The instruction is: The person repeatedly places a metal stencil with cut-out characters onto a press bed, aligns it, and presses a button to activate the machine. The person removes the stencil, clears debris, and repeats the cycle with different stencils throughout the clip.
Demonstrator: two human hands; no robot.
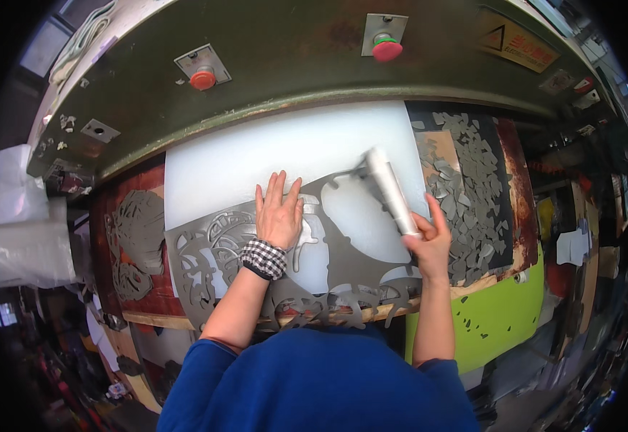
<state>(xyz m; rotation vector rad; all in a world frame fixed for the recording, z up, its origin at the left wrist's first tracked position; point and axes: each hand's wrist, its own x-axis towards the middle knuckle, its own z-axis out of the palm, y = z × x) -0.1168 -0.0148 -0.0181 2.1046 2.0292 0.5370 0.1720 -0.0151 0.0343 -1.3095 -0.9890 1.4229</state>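
Observation:
A dark grey sheet (353,248) full of cut-out shapes lies over a white board (256,137), its near edge hanging past the board in ragged strips. My left hand (279,222) is laid on the sheet, fingers stretched out and holding nothing, with a checked band round the wrist. Curved glossy grey outlines (231,234) show beside it. In my right hand (429,241) is the near end of a long, pale silvery piece (389,189), gripped between thumb and fingers and tilted above the sheet's large opening. Motion blurs this piece, so its exact kind cannot be told.
Behind the board runs a dark green machine beam (285,57) with a red button (202,79) and a pinkish-red button (386,49). Many small grey pieces (465,194) lie at right; a grey stack (140,230) sits at left. A lime-green sheet (501,317) hangs at near right.

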